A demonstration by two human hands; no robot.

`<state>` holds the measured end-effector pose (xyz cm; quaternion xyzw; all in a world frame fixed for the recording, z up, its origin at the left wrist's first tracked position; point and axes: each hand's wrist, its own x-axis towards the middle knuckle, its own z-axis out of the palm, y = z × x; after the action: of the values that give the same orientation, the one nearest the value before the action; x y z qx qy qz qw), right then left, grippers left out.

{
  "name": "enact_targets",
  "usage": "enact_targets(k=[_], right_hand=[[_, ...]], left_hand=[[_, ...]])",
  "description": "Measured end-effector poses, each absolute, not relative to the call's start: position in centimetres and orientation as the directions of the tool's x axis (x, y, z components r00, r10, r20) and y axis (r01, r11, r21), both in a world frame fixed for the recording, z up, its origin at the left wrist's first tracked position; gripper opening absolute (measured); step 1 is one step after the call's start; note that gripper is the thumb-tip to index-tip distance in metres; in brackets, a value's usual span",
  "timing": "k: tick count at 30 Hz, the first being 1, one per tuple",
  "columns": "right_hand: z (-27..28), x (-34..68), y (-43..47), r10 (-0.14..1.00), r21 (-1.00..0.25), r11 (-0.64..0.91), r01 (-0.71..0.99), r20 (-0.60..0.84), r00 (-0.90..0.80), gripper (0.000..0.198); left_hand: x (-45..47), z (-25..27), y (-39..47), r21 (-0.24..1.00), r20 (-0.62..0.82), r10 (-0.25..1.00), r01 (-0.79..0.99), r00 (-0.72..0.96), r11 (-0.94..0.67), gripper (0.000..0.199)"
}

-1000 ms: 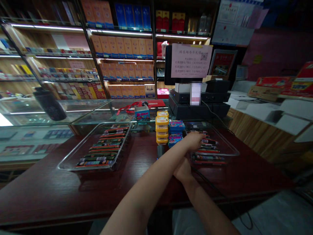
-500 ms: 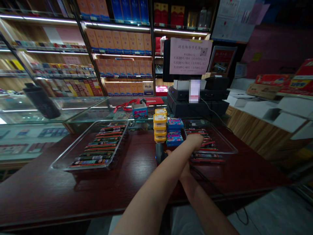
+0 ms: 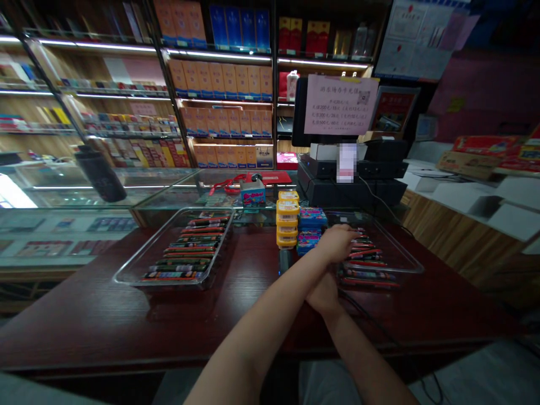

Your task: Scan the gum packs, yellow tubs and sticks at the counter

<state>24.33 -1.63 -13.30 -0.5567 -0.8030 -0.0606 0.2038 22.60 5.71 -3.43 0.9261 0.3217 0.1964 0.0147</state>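
Observation:
My left hand (image 3: 337, 243) reaches across my right arm to the clear plastic tray (image 3: 415, 266) on the right. Its fingers are curled at the slim, dark-wrapped sticks (image 3: 367, 256) there; whatever they hold is hidden. Below it, my right hand (image 3: 323, 291) is closed on a black handheld barcode scanner (image 3: 284, 262), its fingers mostly covered by my left forearm. Just beyond the scanner stand a stack of yellow-lidded tubs (image 3: 287, 222) and blue-and-pink boxes (image 3: 310, 239). On the left, another clear tray (image 3: 145, 243) holds a row of similar sticks (image 3: 189, 247).
A small open box (image 3: 253, 194) and red lanyard (image 3: 228, 184) lie on the glass counter (image 3: 169, 188). A dark bottle (image 3: 100, 174) stands left. The monitor with a paper sign (image 3: 341, 104) rises at the back. A black cable (image 3: 363, 312) runs across the table.
The view has shifted, so the scene sits farther right. My left hand remains at the right tray, crossed over my right arm. The scanner is now more covered by my left forearm.

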Motion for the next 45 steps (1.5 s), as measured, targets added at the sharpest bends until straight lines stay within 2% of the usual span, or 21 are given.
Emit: enact_targets(k=[7,10,12,16,18,22,25,27,31,35,38,45], right_hand=[[-12.7,23.8,-2.7,0.889,-0.157,0.357,0.921,0.360,-0.283,0.025],[-13.2,24.1,-2.9,0.871,-0.158,0.387,0.909,0.386,-0.303,0.040],[-13.5,24.3,-2.9,0.867,-0.153,0.397,0.905,0.386,-0.315,0.040],[-13.9,24.5,-2.9,0.869,-0.157,0.399,0.904,0.380,-0.318,0.038],[-13.9,24.5,-2.8,0.874,-0.165,0.393,0.905,0.373,-0.312,0.037],[-13.9,24.4,-2.7,0.887,-0.170,0.374,0.912,0.353,-0.299,0.038],[-13.9,24.4,-2.6,0.897,-0.171,0.360,0.917,0.334,-0.290,0.039],[-14.0,24.5,-2.5,0.900,-0.172,0.356,0.918,0.327,-0.288,0.040],[-14.1,24.5,-2.4,0.896,-0.169,0.359,0.918,0.336,-0.289,0.039],[-14.0,24.4,-2.5,0.897,-0.166,0.350,0.922,0.345,-0.278,0.039],[-13.8,24.4,-2.6,0.899,-0.167,0.348,0.923,0.337,-0.278,0.038],[-13.9,24.4,-2.5,0.898,-0.171,0.347,0.922,0.343,-0.275,0.040]], left_hand=[[14.1,-1.9,1.1,0.265,0.623,0.558,0.523,0.548,-0.810,0.034],[8.8,-1.9,-0.3,0.244,0.666,0.570,0.581,0.481,-0.776,0.033],[4.7,-2.1,-0.5,0.224,0.668,0.600,0.650,0.440,-0.726,0.033],[-4.0,-2.6,0.2,0.213,0.621,0.715,0.808,0.321,-0.548,0.032],[-8.3,-2.9,0.8,0.229,0.572,0.793,0.887,0.211,-0.401,0.029],[-14.6,-3.9,1.4,0.213,0.357,0.933,0.976,-0.044,-0.036,0.026],[-16.7,-4.9,1.4,0.133,0.157,0.975,0.981,-0.159,0.139,0.025],[-17.1,-5.5,1.4,0.066,0.091,0.981,0.984,-0.173,0.168,0.025],[-16.9,-5.7,1.6,-0.043,0.058,0.986,0.986,-0.159,0.162,0.026],[-16.7,-5.6,1.8,-0.064,0.006,0.987,0.985,-0.159,0.159,0.030],[-16.5,-5.5,1.8,-0.076,0.020,0.989,0.986,-0.147,0.149,0.036],[-16.2,-5.0,1.8,-0.096,0.034,0.992,0.988,-0.120,0.123,0.037]])
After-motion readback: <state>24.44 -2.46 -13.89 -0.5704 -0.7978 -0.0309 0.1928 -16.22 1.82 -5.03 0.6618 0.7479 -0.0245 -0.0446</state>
